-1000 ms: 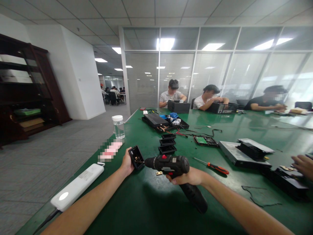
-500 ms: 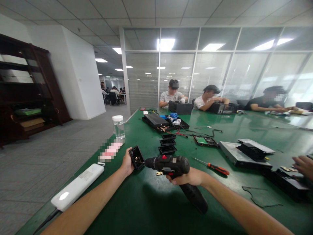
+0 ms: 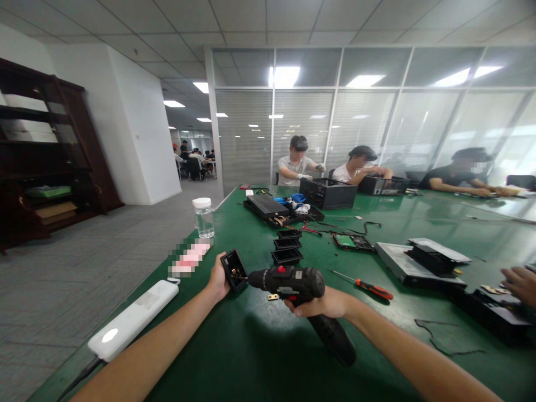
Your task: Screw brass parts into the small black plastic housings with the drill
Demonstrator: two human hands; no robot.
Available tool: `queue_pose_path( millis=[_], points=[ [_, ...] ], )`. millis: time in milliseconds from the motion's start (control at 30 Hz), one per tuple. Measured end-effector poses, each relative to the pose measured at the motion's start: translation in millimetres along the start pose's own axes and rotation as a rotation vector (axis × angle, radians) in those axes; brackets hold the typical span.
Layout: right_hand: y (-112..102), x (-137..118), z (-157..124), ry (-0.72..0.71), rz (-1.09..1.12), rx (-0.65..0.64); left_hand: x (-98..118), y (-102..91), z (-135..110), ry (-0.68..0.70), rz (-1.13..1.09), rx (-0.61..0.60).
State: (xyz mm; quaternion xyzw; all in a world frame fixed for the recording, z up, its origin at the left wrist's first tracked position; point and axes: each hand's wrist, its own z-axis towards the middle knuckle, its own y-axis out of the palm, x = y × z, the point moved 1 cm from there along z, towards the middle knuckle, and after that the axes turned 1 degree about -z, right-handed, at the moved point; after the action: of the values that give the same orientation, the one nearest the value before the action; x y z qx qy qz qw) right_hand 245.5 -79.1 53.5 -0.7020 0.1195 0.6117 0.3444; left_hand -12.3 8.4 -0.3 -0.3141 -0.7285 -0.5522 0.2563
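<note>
Black metal, not the handwork, as the place of change: across the glossy green tabletop (image 3: 188, 363), a large black box-shaped computer case (image 3: 335, 195) pulled nearer and turned at an angle since half a second ago, in front of a co-worker (image 3: 295, 170) in a pale shirt. Probably of no consequence for the drill work, being well apart from it. No visible shift in either grip; too dark and small inside to tell whether spinning.

With the left hand (image 3: 218, 277), clamped on the left edge of a small hollow black rectangular plastic housing (image 3: 233, 262), tilted, with its hollow face toward the drill; impossible to tell whether touching the tabletop. With the right hand (image 3: 324, 302), wrapped around the upper handle of a black pistol-shaped power drill with red buttons (image 3: 307, 283), aimed left, bit-first into the housing. Stretched forward with both forearms, converging. Just beyond, three hollow black rectangular plastic pieces (image 3: 287, 245) in a row; below the drill's nose, a small brass-coloured plate (image 3: 273, 297).
</note>
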Motion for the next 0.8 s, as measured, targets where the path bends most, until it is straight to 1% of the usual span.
queue_pose_path(
  millis=[233, 367, 600, 800],
  points=[
    [1.4, -3.9, 0.5, -0.019, 0.018, -0.006, -0.6, -0.6, 0.4, 0.009, 0.003, -0.009],
    [1.1, -3.0, 0.4, -0.033, 0.021, -0.015, -0.8, -1.2, 1.2, 0.018, -0.007, -0.007],
    [1.0, -3.5, 0.4, -0.018, 0.019, -0.022, -0.9, -2.5, 2.5, -0.006, -0.022, -0.002],
    [1.1, -2.2, 1.8, -0.039, 0.040, -0.041, -2.1, -5.4, 6.1, 0.010, -0.014, -0.004]
  ],
)
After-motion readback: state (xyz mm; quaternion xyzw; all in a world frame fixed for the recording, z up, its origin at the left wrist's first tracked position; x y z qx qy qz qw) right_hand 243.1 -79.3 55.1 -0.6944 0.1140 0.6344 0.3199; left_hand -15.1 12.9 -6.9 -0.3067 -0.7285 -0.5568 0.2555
